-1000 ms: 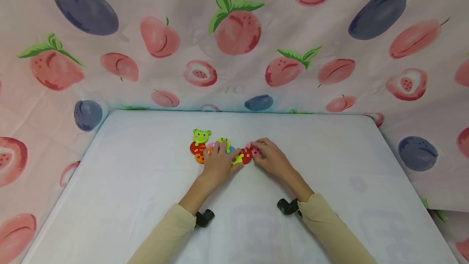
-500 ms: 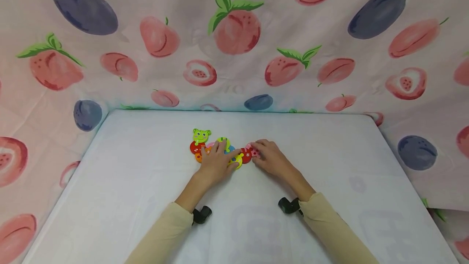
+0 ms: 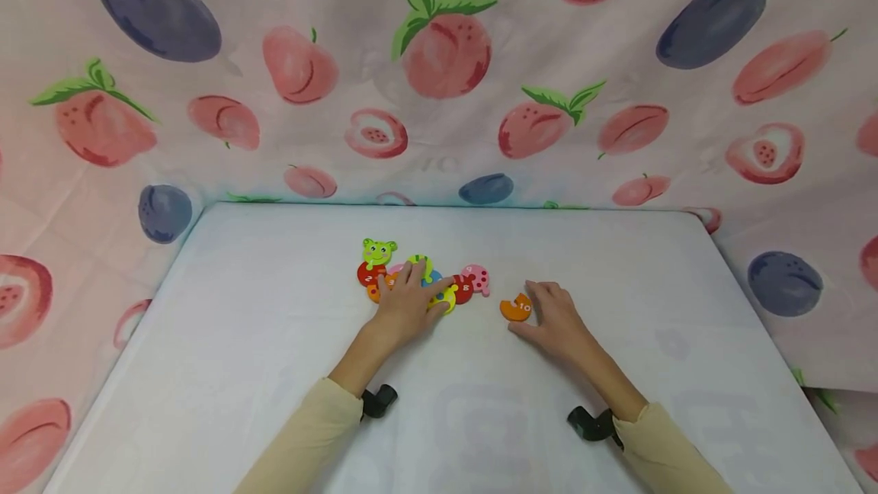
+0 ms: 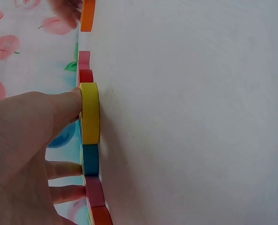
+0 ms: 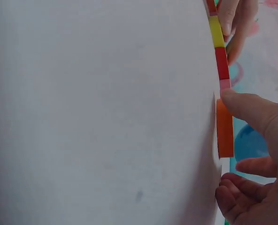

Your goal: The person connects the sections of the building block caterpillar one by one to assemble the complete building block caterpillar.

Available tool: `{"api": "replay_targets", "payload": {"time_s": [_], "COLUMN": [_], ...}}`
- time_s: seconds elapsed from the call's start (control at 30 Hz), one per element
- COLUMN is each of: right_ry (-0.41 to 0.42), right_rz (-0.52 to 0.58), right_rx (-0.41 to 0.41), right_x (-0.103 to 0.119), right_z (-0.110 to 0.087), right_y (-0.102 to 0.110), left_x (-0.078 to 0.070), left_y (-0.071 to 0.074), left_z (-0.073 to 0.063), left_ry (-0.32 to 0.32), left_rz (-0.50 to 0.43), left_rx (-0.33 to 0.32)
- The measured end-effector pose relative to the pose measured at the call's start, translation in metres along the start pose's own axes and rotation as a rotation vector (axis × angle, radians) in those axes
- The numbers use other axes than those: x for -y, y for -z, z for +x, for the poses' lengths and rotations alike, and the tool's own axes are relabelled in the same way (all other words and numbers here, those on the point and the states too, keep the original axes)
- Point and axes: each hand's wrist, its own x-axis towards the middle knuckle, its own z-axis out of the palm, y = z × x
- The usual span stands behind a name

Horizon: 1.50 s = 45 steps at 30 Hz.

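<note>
A caterpillar puzzle of flat, colourful numbered pieces lies in the middle of the table, with a green smiling head piece [image 3: 378, 251] at its left end. My left hand [image 3: 405, 307] rests on the middle pieces with fingers spread, partly hiding them. In the left wrist view its thumb touches a yellow piece [image 4: 90, 114]. A red piece [image 3: 463, 289] and a pink spotted piece [image 3: 476, 279] form the right end. Apart from the row lies an orange piece [image 3: 511, 312] marked 10. My right hand [image 3: 562, 330] is beside it, thumb and fingers spread around it.
The white table [image 3: 274, 372] reaches back to a fruit-patterned cloth [image 3: 439, 128]. Black camera mounts [image 3: 379, 401] sit at both wrists, by the beige sleeves [image 3: 302, 433].
My right hand has let go of the pink spotted piece and moved right and nearer to me. The orange piece now shows beside it. My left hand has stayed on the row.
</note>
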Motion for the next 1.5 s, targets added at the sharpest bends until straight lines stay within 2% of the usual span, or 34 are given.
{"api": "replay_targets", "payload": {"time_s": [0.13, 0.3, 0.57, 0.87, 0.97, 1.13, 1.5], "right_ry": [-0.033, -0.034, -0.028, 0.024, 0.031, -0.003, -0.064], "right_rz": [0.029, 0.07, 0.025, 0.17, 0.175, 0.169, 0.118], "right_rx": [-0.014, -0.041, -0.066, -0.06, -0.056, -0.044, -0.038], "right_x": [-0.005, -0.004, 0.004, 0.016, 0.022, 0.03, 0.035], "right_z": [-0.004, -0.004, 0.0, 0.017, 0.021, 0.026, 0.03], "right_y": [0.001, -0.001, -0.006, -0.014, -0.017, -0.019, -0.023], "left_x": [0.0, 0.001, 0.001, -0.002, -0.004, -0.006, -0.005], "left_y": [0.001, -0.002, -0.007, -0.014, -0.015, -0.015, -0.013], "left_z": [-0.001, -0.001, -0.001, 0.003, 0.003, 0.003, 0.001], "left_ry": [-0.002, 0.003, -0.001, 0.017, 0.031, 0.043, 0.051], "left_rz": [-0.003, 0.002, 0.001, -0.001, -0.014, -0.025, -0.051], "left_rx": [-0.004, -0.014, -0.042, -0.074, -0.076, -0.083, -0.119]}}
